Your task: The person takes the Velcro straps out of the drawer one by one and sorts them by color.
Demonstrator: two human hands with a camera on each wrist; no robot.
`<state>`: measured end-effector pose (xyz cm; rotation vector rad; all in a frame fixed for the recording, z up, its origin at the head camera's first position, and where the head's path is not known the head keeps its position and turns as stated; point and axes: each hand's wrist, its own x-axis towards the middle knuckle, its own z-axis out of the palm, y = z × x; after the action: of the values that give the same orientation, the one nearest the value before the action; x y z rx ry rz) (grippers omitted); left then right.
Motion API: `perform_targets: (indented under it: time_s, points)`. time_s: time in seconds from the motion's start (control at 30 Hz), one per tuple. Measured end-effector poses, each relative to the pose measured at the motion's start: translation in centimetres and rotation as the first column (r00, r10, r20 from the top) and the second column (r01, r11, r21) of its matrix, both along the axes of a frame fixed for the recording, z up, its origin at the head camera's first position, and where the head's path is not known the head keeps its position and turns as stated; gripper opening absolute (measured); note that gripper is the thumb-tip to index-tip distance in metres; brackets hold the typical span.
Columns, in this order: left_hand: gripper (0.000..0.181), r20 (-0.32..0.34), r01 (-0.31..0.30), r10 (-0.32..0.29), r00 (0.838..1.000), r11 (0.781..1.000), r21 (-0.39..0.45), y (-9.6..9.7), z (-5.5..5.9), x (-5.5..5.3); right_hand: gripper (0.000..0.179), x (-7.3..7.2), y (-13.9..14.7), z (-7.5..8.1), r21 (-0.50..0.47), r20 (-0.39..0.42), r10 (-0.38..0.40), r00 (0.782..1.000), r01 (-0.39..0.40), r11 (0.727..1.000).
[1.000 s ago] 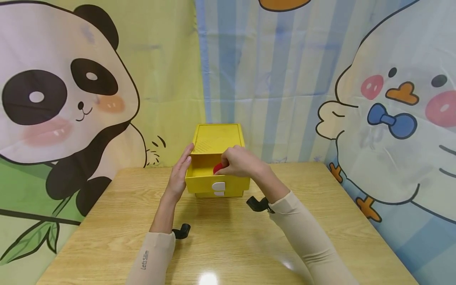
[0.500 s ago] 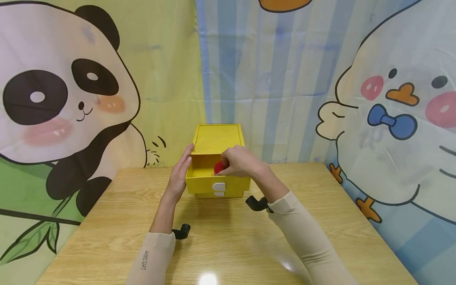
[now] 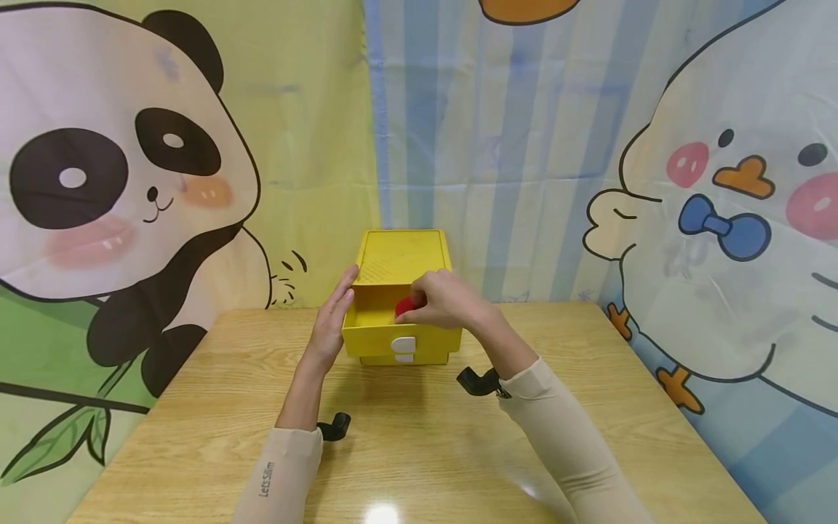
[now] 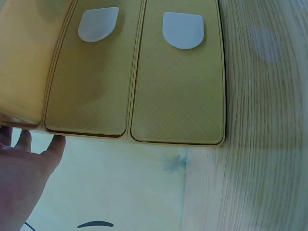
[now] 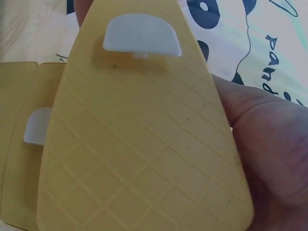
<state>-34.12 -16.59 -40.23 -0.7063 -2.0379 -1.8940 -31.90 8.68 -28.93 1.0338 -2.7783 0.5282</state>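
Note:
A small yellow drawer cabinet (image 3: 404,255) stands at the back of the table in the head view, its top drawer (image 3: 376,340) pulled out. My right hand (image 3: 448,297) reaches over that drawer and pinches a red object (image 3: 404,307) with a rounded edge; the fingers hide most of it, so its kind is unclear. With straight fingers, my left hand (image 3: 329,327) rests against the cabinet's left side. The left wrist view shows this left hand (image 4: 29,163) beside the drawer fronts. In the right wrist view, the right hand (image 5: 274,149) is partly hidden behind the pulled-out drawer's front (image 5: 139,130).
White tabs (image 4: 184,30) stick out from the drawer fronts. A wooden table (image 3: 406,444) lies under the cabinet and forearms. Cloth with a printed panda (image 3: 157,196) and a white bird (image 3: 720,291) hangs around the table. Each wrist carries a black camera mount (image 3: 478,381).
The head view has shifted very slightly. Both hands keep their places, and the red object stays in my right hand with a little more of it showing.

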Motion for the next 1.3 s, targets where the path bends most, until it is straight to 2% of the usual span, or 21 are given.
perform_targets:
  time_s: [0.17,0.4,0.67,1.0,1.1,1.3]
  points:
    - [0.053,0.003,0.002,-0.002,1.000,1.000,0.000,0.0,0.1,0.0,0.042,0.4,0.2,0.2,-0.045,-0.001,0.004,1.000,-0.004,0.999]
    - [0.054,0.004,0.000,0.000,1.000,1.000,-0.005,0.0,0.0,0.1,0.036,1.3,0.3,0.4,-0.121,-0.009,-0.040,0.999,0.039,0.992]
    - [0.054,0.008,0.008,-0.008,1.000,1.000,0.001,0.0,0.0,0.0,0.033,1.9,0.6,0.3,-0.188,-0.108,-0.143,0.984,0.121,0.975]
    - [0.053,-0.005,0.005,-0.005,1.000,1.000,-0.003,0.0,0.0,0.1,0.030,1.6,1.7,-0.4,-0.256,-0.231,-0.189,0.954,0.128,0.958]
    - [0.053,-0.003,0.006,-0.006,1.000,1.000,-0.007,0.0,0.0,0.1,0.029,1.3,1.9,-0.7,-0.303,-0.249,-0.195,0.949,0.115,0.946]
    - [0.053,-0.001,0.007,-0.007,1.000,1.000,-0.013,0.0,0.0,-0.1,0.031,0.3,2.4,-1.5,-0.435,-0.289,-0.226,0.930,0.083,0.897]
